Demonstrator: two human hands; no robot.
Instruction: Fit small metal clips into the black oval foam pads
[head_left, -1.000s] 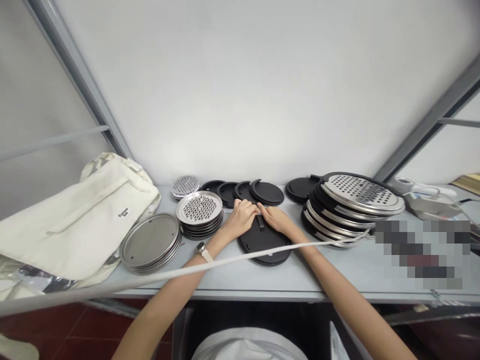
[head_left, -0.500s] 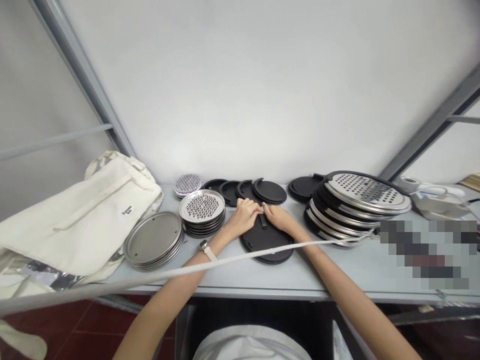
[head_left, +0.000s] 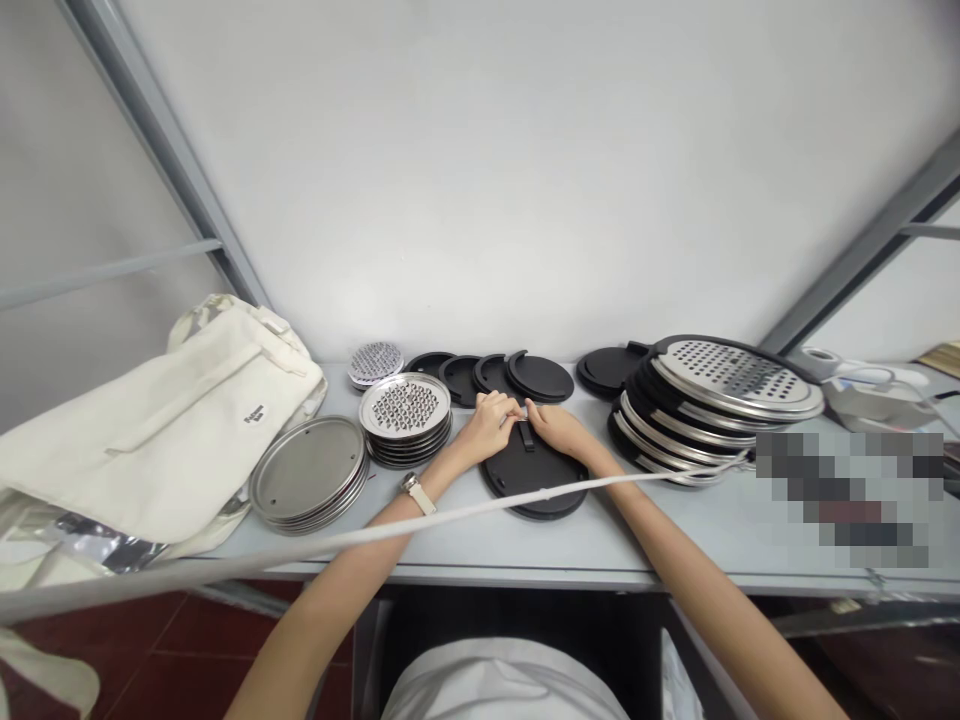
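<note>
A round black plastic disc [head_left: 534, 485] lies on the shelf in front of me, with a small raised black tab [head_left: 527, 437] near its far side. At that far side both hands meet. My left hand [head_left: 489, 428] is closed in a pinch beside the tab. Its fingertips are on a small shiny piece too tiny to name. My right hand [head_left: 559, 430] curls over the disc's far right edge, its thumb close to the left fingertips. To the left stands a stack of perforated metal grater plates [head_left: 405, 408]. Several black discs [head_left: 541, 377] overlap behind my hands.
Plain metal discs [head_left: 309, 468] are stacked at the left, beside a cream bag [head_left: 157, 430]. A tall stack of black-rimmed metal grater discs [head_left: 739, 378] stands right. A white cord [head_left: 450, 522] crosses in front of my forearms. Grey posts [head_left: 176, 150] frame the shelf.
The view has shifted slightly. My hands stay at the disc's far side, the left fingers moving only a little around the small shiny piece.
</note>
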